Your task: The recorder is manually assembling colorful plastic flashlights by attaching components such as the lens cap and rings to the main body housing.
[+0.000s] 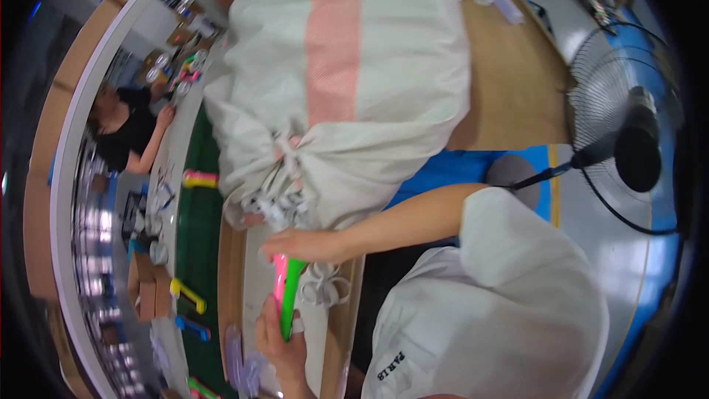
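Head view, left hand [282, 351] with grip closed round the lower end of a slender pink-and-green plastic piece [290, 295], right hand [312, 244] with grip closed over its upper end, near a bulky pink-striped white woven sack [406, 59]

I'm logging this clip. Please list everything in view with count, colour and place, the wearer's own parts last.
Held plastic piece: one or two joined (unclear), pink and green, between the hands
Sack: one, whitish with pink stripe, top centre
White loop-shaped parts: several, white, beside the held piece
Cardboard edging: brown, along both sides of those parts
Clear plastic parts: several, pale violet, lower centre-left
Belt: one, dark green, left
Belt pieces: four, yellow-pink, yellow, blue, green, along the belt
Box: one, brown, left
Cardboard sheet: one, brown, upper right
Fan: one, black, right
Co-worker: one, black top, upper left
Right grip: one, bare, piece's upper end
Left grip: one, bare, piece's lower end
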A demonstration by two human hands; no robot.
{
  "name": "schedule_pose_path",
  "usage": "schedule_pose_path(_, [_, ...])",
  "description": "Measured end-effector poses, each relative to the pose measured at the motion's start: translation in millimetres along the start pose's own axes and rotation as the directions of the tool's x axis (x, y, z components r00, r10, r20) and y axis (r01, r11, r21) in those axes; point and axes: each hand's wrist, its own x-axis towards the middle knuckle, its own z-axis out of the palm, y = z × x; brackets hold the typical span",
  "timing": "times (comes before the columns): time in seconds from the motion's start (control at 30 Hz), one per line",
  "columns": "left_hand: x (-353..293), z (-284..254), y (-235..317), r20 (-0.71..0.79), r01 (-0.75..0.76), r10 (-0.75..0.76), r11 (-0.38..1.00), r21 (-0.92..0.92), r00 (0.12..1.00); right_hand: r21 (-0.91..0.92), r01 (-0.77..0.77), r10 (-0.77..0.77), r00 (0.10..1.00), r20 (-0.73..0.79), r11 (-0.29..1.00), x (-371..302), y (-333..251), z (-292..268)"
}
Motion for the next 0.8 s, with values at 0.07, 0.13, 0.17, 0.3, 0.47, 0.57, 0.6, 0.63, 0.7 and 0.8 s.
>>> schedule_pose_path(0.07, [-10.6, -3.4, 2.4, 0.015, 0.203, -0.207, 0.939, -0.276, 0.978, -0.232, 0.289, -0.271, 0.956, 0.110, 0.929, -24.9, -34.6, -0.1])
schedule_pose_path(0.13, [-11.2, -2.4, 11.3, 0.209, 0.475, -0.456, 0.612, -0.632, 0.865, -0.367, 0.484, -0.459, 0.874, 0.159, 0.794, -40.1, -41.3, 1.7])
schedule_pose_path(0.17, [-10.8, -1.4, 15.3, 0.301, 0.522, -0.474, 0.450, -0.725, 0.827, -0.308, 0.419, -0.394, 0.908, 0.143, 0.854, -37.1, -35.2, 1.2])
schedule_pose_path(0.3, [-19.4, 1.3, 17.1, -0.022, 0.217, -0.227, 0.950, -0.226, 0.974, -0.266, 0.209, -0.186, 0.976, 0.110, 0.941, -3.4, -10.6, 6.1])
schedule_pose_path(0.47, [-41.6, 9.5, 14.0, 0.066, 0.496, -0.636, 0.528, -0.689, 0.769, 0.023, -0.012, 0.008, 0.985, 0.170, 1.000, 3.9, -19.5, 26.0])
schedule_pose_path(0.57, [-51.5, 17.2, 20.8, 0.188, 0.442, -0.685, 0.216, -0.870, 0.704, 0.262, 0.001, -0.045, 0.986, 0.162, 0.965, -5.4, -14.9, 34.6])
schedule_pose_path(0.6, [-56.8, 26.0, 20.6, 0.155, 0.456, -0.705, 0.261, -0.851, 0.692, 0.266, 0.024, -0.071, 0.983, 0.167, 0.964, -6.3, -11.7, 35.3])
schedule_pose_path(0.63, [-59.5, 32.4, 23.9, 0.025, 0.447, -0.676, 0.459, -0.768, 0.736, 0.256, 0.016, -0.064, 0.981, 0.181, 0.967, -7.0, -8.6, 37.2])
schedule_pose_path(0.7, [-66.7, 47.0, 26.5, -0.124, 0.409, -0.597, 0.672, -0.617, 0.793, 0.369, 0.086, -0.146, 0.980, 0.138, 0.925, -7.8, -3.6, 41.1])
schedule_pose_path(0.8, [-63.3, 52.1, 38.7, 0.073, 0.506, -0.637, 0.531, -0.680, 0.767, 0.413, 0.062, -0.151, 0.971, 0.186, 0.909, -7.4, 2.5, 47.4])
